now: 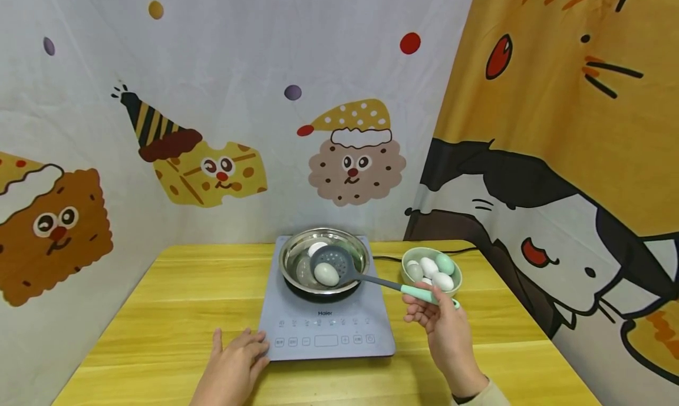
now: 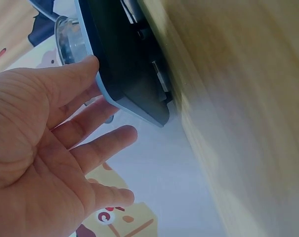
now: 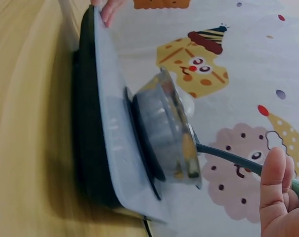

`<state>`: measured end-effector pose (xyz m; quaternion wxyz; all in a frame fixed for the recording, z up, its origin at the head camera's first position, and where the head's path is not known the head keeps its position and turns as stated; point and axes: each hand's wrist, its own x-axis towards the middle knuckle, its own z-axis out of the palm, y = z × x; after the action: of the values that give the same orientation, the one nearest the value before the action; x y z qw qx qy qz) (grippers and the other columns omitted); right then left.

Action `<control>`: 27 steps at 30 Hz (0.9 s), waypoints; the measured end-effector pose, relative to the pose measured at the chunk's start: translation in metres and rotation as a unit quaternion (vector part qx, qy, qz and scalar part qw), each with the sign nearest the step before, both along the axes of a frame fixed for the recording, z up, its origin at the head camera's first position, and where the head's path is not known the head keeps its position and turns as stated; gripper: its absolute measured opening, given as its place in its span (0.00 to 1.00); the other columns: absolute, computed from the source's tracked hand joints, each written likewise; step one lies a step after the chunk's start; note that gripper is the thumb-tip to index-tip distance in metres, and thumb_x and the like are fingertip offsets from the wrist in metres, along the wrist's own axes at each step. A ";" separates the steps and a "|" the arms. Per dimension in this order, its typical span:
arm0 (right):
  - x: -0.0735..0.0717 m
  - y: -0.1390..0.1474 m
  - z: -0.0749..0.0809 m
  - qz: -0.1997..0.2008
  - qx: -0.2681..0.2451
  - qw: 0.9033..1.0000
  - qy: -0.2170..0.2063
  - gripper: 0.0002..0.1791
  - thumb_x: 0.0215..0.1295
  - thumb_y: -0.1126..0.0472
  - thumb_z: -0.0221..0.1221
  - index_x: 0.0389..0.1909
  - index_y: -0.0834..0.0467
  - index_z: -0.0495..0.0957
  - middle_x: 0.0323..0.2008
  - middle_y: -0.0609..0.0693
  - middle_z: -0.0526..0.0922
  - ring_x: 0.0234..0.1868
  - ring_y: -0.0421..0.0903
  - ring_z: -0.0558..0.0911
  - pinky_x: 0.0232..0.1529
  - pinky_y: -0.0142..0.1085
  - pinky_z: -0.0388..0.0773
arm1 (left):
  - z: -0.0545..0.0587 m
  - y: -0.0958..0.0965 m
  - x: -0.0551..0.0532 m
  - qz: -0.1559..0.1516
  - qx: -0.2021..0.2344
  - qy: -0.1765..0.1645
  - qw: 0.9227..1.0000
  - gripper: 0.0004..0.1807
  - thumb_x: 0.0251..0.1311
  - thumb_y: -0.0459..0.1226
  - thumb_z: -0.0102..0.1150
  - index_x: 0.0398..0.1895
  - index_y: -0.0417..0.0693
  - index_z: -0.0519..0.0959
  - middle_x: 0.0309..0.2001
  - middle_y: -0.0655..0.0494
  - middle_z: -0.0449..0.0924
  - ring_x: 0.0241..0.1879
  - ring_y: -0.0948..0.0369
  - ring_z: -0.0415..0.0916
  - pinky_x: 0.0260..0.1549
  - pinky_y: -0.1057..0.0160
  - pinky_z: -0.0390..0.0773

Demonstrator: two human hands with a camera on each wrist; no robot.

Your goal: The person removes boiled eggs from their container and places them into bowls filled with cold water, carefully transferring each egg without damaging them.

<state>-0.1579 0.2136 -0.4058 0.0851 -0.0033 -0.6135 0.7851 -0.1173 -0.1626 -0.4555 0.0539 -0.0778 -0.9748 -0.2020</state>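
My right hand (image 1: 440, 329) holds the pale green handle of a grey slotted spoon (image 1: 339, 258), with thumb and fingers around it. A pale egg (image 1: 326, 274) sits on the spoon's head, inside the rim of a steel pan (image 1: 286, 269). Behind the spoon, a white egg (image 1: 317, 248) shows partly in the pan. The pan stands on a grey induction cooker (image 1: 323, 350). My left hand (image 1: 231, 365) touches the cooker's front left corner with fingertips, its fingers spread in the left wrist view. In the right wrist view the spoon's handle (image 3: 228, 155) slopes over the pan's rim.
A light green bowl (image 1: 406, 278) with several white and greenish eggs stands right of the cooker. A black cord (image 1: 387, 258) runs behind the bowl along the back of the wooden table (image 1: 175, 312). A printed cloth (image 1: 223, 52) hangs behind the table.
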 end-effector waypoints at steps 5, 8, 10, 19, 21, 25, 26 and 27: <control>0.001 0.015 0.009 -0.007 -0.009 1.000 0.009 0.26 0.90 0.49 0.39 0.53 0.57 0.84 0.38 0.51 0.94 0.33 0.42 0.88 0.37 0.36 0.91 | 0.001 0.000 0.000 0.000 0.002 0.000 1.000 0.12 0.61 0.40 0.77 0.47 0.49 0.91 0.60 0.50 0.89 0.66 0.41 0.82 0.73 0.16 0.48; 0.003 0.023 0.014 -0.012 -0.006 1.000 0.009 0.26 0.90 0.48 0.38 0.52 0.55 0.85 0.39 0.51 0.94 0.34 0.42 0.89 0.38 0.36 0.92 | 0.000 -0.001 0.000 -0.002 0.002 0.001 1.000 0.12 0.61 0.40 0.77 0.47 0.48 0.91 0.60 0.50 0.89 0.66 0.41 0.82 0.73 0.16 0.48; 0.004 0.029 0.017 -0.013 -0.003 1.000 0.008 0.26 0.90 0.48 0.38 0.52 0.55 0.85 0.39 0.51 0.94 0.35 0.42 0.90 0.39 0.36 0.92 | 0.001 -0.001 0.000 -0.002 0.001 0.001 1.000 0.12 0.61 0.40 0.77 0.47 0.48 0.91 0.60 0.50 0.89 0.66 0.41 0.82 0.73 0.16 0.48; 0.009 0.061 0.030 -0.053 -0.026 0.998 0.002 0.25 0.89 0.47 0.42 0.53 0.58 0.85 0.40 0.51 0.94 0.35 0.44 0.90 0.39 0.37 0.92 | 0.002 0.000 0.000 -0.004 -0.004 -0.005 1.000 0.12 0.61 0.40 0.76 0.47 0.48 0.91 0.60 0.50 0.89 0.66 0.42 0.82 0.73 0.16 0.49; 0.011 0.071 0.032 -0.080 -0.040 0.996 -0.006 0.24 0.88 0.47 0.44 0.53 0.57 0.85 0.40 0.52 0.94 0.34 0.44 0.90 0.39 0.37 0.92 | 0.003 0.000 0.000 -0.004 -0.005 -0.009 1.000 0.13 0.62 0.40 0.76 0.48 0.48 0.91 0.60 0.50 0.89 0.65 0.42 0.83 0.73 0.16 0.49; 0.010 0.090 0.036 -0.153 -0.071 0.986 -0.017 0.21 0.87 0.47 0.48 0.53 0.57 0.85 0.39 0.52 0.95 0.33 0.45 0.91 0.37 0.37 0.92 | 0.003 0.000 0.000 -0.005 -0.005 -0.015 1.000 0.13 0.61 0.40 0.76 0.48 0.48 0.91 0.60 0.50 0.89 0.66 0.42 0.82 0.73 0.16 0.48; 0.010 0.095 0.037 -0.169 -0.077 0.982 -0.015 0.21 0.86 0.47 0.50 0.54 0.57 0.85 0.39 0.52 0.95 0.32 0.45 0.91 0.36 0.37 0.92 | 0.003 0.000 0.000 -0.005 -0.005 -0.015 1.000 0.13 0.61 0.40 0.76 0.48 0.48 0.91 0.60 0.50 0.89 0.65 0.42 0.82 0.73 0.16 0.49; 0.009 0.099 0.037 -0.182 -0.082 0.980 -0.012 0.21 0.86 0.47 0.51 0.54 0.57 0.85 0.39 0.52 0.95 0.32 0.45 0.91 0.36 0.37 0.92 | 0.003 0.000 0.000 -0.005 -0.006 -0.016 1.000 0.13 0.61 0.40 0.77 0.48 0.48 0.91 0.60 0.50 0.89 0.66 0.42 0.82 0.73 0.16 0.49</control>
<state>-0.1488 0.3129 -0.3685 0.2185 -0.1311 -0.5371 0.8041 -0.1175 -0.1628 -0.4522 0.0372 -0.0799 -0.9762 -0.1980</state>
